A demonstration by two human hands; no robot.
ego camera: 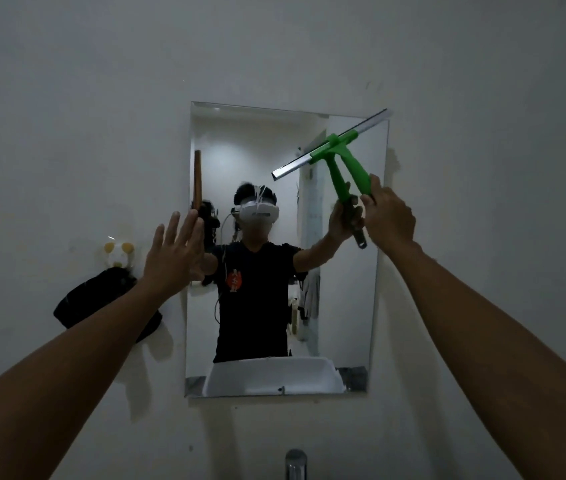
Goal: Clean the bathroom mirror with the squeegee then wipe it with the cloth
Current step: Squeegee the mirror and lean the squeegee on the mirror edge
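A plain white wall (309, 46) carries a frameless mirror (250, 150) above a chrome tap (296, 464). The right hand (390, 211) grips the handle of the green squeegee (340, 147), its blade tilted against the mirror's upper right corner. The left hand (174, 252) is spread flat at the mirror's left edge. A dark cloth (94, 299) hangs on the wall left of the mirror. No writing is readable.

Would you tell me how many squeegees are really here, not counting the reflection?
1: the green squeegee, held by the right hand against the mirror's upper right corner.
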